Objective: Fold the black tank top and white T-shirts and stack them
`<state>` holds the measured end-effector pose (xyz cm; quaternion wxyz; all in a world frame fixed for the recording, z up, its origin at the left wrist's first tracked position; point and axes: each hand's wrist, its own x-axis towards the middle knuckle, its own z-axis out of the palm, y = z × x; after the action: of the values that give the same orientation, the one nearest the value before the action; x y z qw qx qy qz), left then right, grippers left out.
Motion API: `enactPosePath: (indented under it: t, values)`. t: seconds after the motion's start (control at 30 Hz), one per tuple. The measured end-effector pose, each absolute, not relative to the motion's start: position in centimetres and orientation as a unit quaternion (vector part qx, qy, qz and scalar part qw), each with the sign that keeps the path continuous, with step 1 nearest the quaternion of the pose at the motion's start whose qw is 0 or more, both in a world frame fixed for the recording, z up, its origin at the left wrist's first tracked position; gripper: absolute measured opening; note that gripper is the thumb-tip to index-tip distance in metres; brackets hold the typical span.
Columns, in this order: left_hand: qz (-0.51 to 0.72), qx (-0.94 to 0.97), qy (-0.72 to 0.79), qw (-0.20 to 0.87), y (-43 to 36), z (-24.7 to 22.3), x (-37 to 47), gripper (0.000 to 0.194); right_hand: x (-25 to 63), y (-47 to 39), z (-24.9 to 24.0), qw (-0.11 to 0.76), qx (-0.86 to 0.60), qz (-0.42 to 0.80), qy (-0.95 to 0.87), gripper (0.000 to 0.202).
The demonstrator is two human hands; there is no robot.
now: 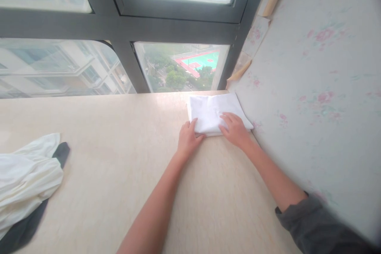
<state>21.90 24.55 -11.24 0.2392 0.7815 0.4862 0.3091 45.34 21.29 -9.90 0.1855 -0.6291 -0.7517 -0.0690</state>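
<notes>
Folded white cloth (208, 113) lies on the pale ledge (119, 147), close to the wall (321, 143) at its 3 o'clock. Left hand (188, 138), thumb and fingers apart, frames the cloth's 8 o'clock corner; right hand (235, 129) rests on top toward 4 o'clock, fingers spread, clamped on nothing. Recommended: steady that corner lightly, smooth outward with a flat palm, keep layered edges aligned.

Cloth (208, 110) lies on the ledge (119, 154) (beside the wall (321, 135)), right of the garments (28, 178).
</notes>
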Motion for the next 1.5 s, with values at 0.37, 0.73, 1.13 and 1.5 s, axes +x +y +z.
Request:
enactPosePath:
  t: [0.37, 0.73, 1.13, 1.5]
  values:
    - [0.341, 0.775, 0.450, 0.284, 25.1, -12.1, 20.4, 0.075, 39.3, 20.9, -11.3, 0.234, -0.509, -0.056, -0.827, 0.043]
    - [0.347, 0.762, 0.455, 0.303, 25.2, -12.2, 20.5, 0.078, 40.5, 20.6, -9.5, 0.288, -0.530, -0.014, -0.798, 0.043]
    - [0.334, 0.767, 0.449, 0.314, 24.9, -10.7, 20.1, 0.031, 47.6, 21.2, -10.3, 0.198, -0.684, -0.019, -0.702, 0.041]
    - [0.285, 0.752, 0.549, 0.229, 21.6, -10.0, 18.2, 0.036, 46.7, 17.2, -10.8, 0.287, -0.694, -0.149, -0.643, 0.032]
